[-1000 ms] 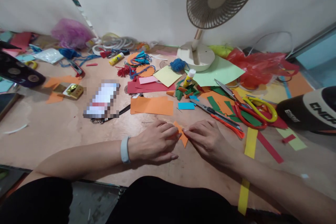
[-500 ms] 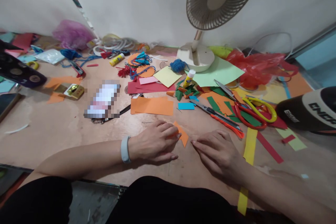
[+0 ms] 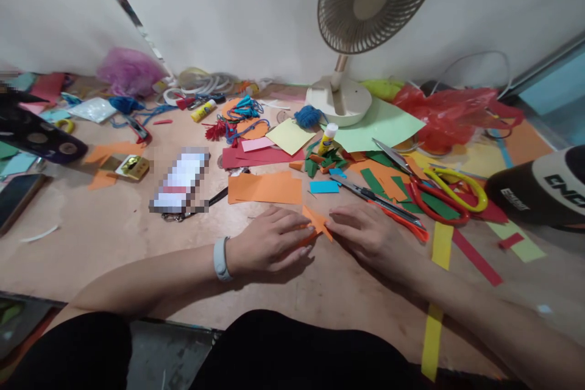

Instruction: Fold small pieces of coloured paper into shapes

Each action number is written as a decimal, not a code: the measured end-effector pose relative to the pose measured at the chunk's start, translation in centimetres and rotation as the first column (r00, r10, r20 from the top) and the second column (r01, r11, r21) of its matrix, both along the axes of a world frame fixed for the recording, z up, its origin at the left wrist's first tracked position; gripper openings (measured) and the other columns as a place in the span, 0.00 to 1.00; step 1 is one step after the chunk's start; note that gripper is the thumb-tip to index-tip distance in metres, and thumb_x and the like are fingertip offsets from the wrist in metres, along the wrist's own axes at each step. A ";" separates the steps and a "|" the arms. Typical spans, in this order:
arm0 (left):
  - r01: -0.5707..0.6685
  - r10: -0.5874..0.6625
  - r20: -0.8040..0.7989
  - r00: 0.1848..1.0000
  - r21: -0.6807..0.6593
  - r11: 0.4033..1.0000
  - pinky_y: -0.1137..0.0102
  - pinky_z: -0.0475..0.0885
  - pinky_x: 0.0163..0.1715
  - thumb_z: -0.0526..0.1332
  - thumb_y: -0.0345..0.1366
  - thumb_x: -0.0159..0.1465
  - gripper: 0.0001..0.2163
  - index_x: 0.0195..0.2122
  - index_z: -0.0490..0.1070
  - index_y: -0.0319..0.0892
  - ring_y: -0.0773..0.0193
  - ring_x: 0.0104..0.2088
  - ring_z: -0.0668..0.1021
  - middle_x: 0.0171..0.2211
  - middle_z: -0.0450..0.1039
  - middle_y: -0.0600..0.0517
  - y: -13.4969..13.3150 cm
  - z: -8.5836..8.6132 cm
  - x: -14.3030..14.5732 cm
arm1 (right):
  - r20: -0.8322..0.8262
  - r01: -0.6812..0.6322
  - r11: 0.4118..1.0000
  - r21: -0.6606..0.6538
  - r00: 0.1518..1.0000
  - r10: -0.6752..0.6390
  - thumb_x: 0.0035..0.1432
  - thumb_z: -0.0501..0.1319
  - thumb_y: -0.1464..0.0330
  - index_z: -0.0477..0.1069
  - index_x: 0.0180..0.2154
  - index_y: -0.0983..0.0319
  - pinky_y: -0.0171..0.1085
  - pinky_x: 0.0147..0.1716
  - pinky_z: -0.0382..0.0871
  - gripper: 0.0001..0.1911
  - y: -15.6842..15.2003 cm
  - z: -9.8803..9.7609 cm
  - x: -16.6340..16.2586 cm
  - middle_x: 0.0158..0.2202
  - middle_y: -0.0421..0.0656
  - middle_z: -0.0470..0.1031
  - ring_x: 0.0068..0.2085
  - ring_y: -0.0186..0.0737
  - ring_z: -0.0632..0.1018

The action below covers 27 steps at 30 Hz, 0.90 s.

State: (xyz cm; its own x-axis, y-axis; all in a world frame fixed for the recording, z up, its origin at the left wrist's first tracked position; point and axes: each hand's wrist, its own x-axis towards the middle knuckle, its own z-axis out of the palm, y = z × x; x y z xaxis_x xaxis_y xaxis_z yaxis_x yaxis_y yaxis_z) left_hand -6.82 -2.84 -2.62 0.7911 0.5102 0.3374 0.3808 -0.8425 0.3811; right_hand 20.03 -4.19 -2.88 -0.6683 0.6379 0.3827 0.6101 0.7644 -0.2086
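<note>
A small folded piece of orange paper (image 3: 315, 220) with pointed corners lies between my hands on the wooden table. My left hand (image 3: 269, 239), wearing a pale band at the wrist, has its fingers bent over the paper's left part and holds it, hiding that side. From the right, my right hand (image 3: 368, 233) pinches the paper's right edge with its fingertips; the thumb is mostly hidden. Just beyond lie flat orange paper strips (image 3: 265, 187) and a small blue paper rectangle (image 3: 324, 186).
Right of the paper lie a utility knife (image 3: 388, 210), red-handled scissors (image 3: 432, 202) and a long yellow strip (image 3: 433, 341). A glue stick (image 3: 327, 139) stands among green and orange folded pieces. Behind is a fan (image 3: 340, 100). A phone (image 3: 180, 181) lies at left.
My right hand has moved left and up to the orange paper, where before it was apart from it. The paper's right part now looks lifted and turned. My left hand stays on it.
</note>
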 end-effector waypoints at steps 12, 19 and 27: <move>-0.402 0.328 -0.242 0.913 -0.404 0.822 0.73 0.58 0.22 0.52 0.51 0.71 0.25 0.23 0.69 0.40 0.70 0.20 0.69 0.18 0.68 0.53 3.0 2.4 0.1 | 0.048 -0.183 0.981 -0.056 0.981 0.186 0.66 0.58 0.63 0.70 0.59 0.67 0.51 0.52 0.72 0.23 -1.2 -0.3 -1.0 0.58 0.53 0.74 0.58 0.52 0.75; -0.409 0.095 -0.423 0.901 -0.757 0.509 0.75 0.63 0.18 0.51 0.58 0.69 0.31 0.16 0.65 0.39 0.71 0.12 0.70 0.13 0.68 0.53 4.9 2.4 1.5 | 0.177 -0.270 0.962 -0.029 0.946 0.271 0.66 0.54 0.48 0.62 0.64 0.72 0.56 0.64 0.60 0.39 -2.4 -1.3 -0.5 0.64 0.58 0.64 0.65 0.56 0.67; -0.385 -0.011 -0.398 0.918 -0.896 0.220 0.76 0.64 0.16 0.62 0.65 0.57 0.31 0.18 0.70 0.38 0.72 0.12 0.69 0.12 0.68 0.54 7.0 1.7 1.5 | 0.094 -0.265 0.962 -0.057 0.958 0.270 0.65 0.56 0.49 0.60 0.65 0.70 0.56 0.64 0.60 0.38 -2.2 -1.7 -0.4 0.64 0.56 0.66 0.65 0.55 0.67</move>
State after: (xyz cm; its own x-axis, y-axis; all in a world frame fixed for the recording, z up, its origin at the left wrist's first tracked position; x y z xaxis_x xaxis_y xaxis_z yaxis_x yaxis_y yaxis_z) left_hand -5.37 4.18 -0.96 0.5622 0.4325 -0.7049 0.7114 0.1817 0.6789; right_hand 19.60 -6.43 -4.56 -0.8503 0.4450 0.2810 0.4040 0.8941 -0.1933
